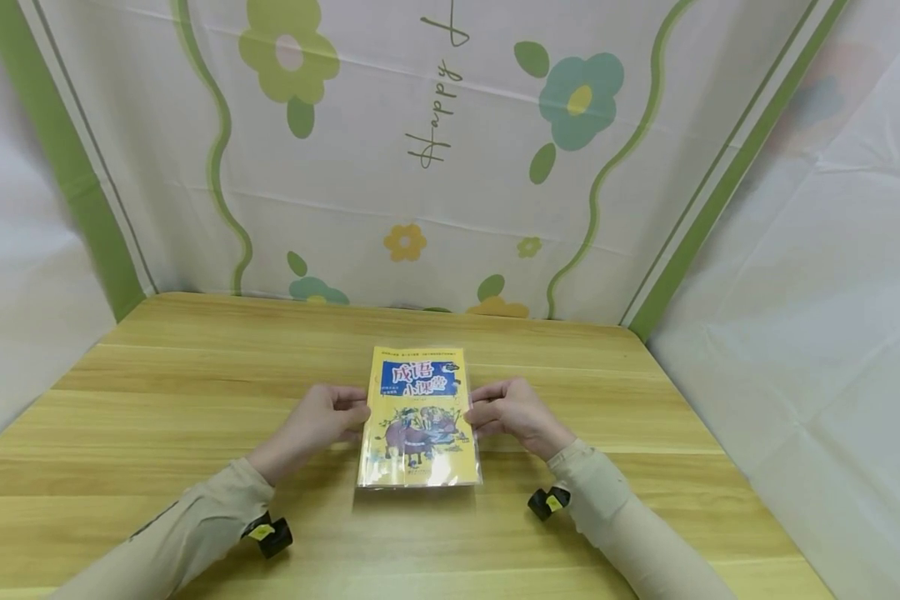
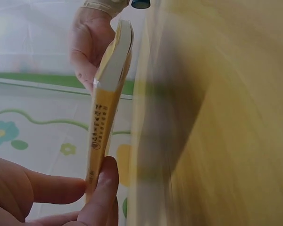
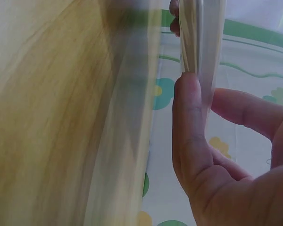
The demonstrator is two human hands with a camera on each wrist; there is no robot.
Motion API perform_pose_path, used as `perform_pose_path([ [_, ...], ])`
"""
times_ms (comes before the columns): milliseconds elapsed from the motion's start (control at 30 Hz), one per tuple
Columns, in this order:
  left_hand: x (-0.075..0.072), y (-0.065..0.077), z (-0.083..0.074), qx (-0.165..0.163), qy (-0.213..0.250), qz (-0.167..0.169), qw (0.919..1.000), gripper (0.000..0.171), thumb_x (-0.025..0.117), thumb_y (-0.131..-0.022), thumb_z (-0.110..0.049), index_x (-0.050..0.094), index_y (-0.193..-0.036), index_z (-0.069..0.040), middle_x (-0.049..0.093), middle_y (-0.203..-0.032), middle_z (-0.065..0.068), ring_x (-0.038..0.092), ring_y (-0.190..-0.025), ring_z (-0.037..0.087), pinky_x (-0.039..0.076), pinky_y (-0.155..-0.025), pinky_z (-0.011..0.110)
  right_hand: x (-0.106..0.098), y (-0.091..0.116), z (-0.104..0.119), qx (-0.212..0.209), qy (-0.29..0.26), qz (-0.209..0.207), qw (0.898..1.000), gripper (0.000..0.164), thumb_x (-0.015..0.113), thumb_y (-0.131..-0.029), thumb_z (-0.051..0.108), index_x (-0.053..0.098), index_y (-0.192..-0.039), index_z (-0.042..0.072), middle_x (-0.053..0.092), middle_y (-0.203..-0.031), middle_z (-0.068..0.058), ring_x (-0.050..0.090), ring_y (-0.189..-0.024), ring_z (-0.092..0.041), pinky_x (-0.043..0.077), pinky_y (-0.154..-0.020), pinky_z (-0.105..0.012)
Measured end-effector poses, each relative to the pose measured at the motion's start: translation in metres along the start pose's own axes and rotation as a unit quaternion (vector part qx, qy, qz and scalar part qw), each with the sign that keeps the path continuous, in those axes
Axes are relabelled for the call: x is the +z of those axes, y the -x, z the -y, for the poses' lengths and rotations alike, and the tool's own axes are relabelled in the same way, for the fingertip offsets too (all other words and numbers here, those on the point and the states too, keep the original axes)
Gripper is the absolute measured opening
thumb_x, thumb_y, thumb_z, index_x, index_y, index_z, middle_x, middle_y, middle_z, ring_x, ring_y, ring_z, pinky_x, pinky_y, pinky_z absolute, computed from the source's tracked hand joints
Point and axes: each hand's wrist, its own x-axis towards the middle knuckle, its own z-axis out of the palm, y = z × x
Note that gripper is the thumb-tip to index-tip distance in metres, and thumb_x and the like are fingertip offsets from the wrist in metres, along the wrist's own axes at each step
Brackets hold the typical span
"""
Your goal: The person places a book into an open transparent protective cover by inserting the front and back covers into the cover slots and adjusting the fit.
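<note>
A yellow book (image 1: 420,433) with a blue title panel and a glossy clear cover is held a little above the wooden table. My left hand (image 1: 328,417) pinches its left edge between thumb and fingers. In the left wrist view, the printed spine of the book (image 2: 103,117) shows, with the thumb on one side and fingers on the other. At the opposite edge, my right hand (image 1: 513,414) pinches the book too. The right wrist view shows thumb and fingers of the right hand (image 3: 226,155) on either side of the page edge.
The wooden table (image 1: 195,383) spreads around the book. Behind it hangs a white cloth (image 1: 360,175) printed with flowers, with pale cloth sides to the left and right. A small black device (image 1: 270,537) sits at the left wrist, another (image 1: 547,502) at the right.
</note>
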Motion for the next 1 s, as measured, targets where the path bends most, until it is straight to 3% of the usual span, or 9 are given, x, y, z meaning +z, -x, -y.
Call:
perform_pose_path([
  [233,0.0011,-0.0015,0.0037,-0.023,-0.011,-0.021,0.9995,0.035,0.061,-0.095,0.002,0.056,-0.128,0.014,0.062,-0.111,0.021,0.066,-0.092,0.026,0.058,-0.075,0.035,-0.002,0.0009,0.0006,0.007,0.01,0.011,1.0,0.034,0.073,-0.078,-0.007,0.065,-0.111,-0.014,0.07,-0.095,-0.024,0.071,-0.078,-0.033,0.059,-0.072,-0.041],
  [467,-0.0003,-0.0003,0.0043,-0.022,-0.033,-0.019,0.999,0.033,0.063,-0.093,0.003,0.059,-0.124,0.013,0.062,-0.104,0.018,0.066,-0.088,0.024,0.058,-0.075,0.034,-0.0032,0.0002,-0.0022,0.002,0.03,0.021,0.999,0.027,0.074,-0.08,-0.006,0.068,-0.105,-0.013,0.07,-0.092,-0.024,0.07,-0.073,-0.03,0.059,-0.071,-0.043],
  [700,-0.0009,-0.0005,0.0051,-0.009,-0.071,-0.015,0.9974,0.042,0.068,-0.089,0.001,0.056,-0.127,0.013,0.067,-0.109,0.016,0.065,-0.098,0.027,0.057,-0.081,0.035,-0.0051,-0.0014,-0.0045,0.011,0.032,0.014,0.999,0.024,0.073,-0.083,-0.006,0.068,-0.105,-0.014,0.07,-0.093,-0.023,0.071,-0.073,-0.03,0.059,-0.071,-0.041],
  [1000,-0.0008,-0.0017,0.0066,-0.004,-0.068,-0.003,0.9977,0.045,0.068,-0.088,0.002,0.054,-0.129,0.015,0.066,-0.115,0.021,0.065,-0.103,0.029,0.056,-0.083,0.036,-0.0076,-0.0067,-0.0058,0.035,0.018,0.018,0.999,0.029,0.07,-0.082,-0.011,0.064,-0.11,-0.016,0.069,-0.096,-0.024,0.071,-0.078,-0.031,0.059,-0.074,-0.04],
])
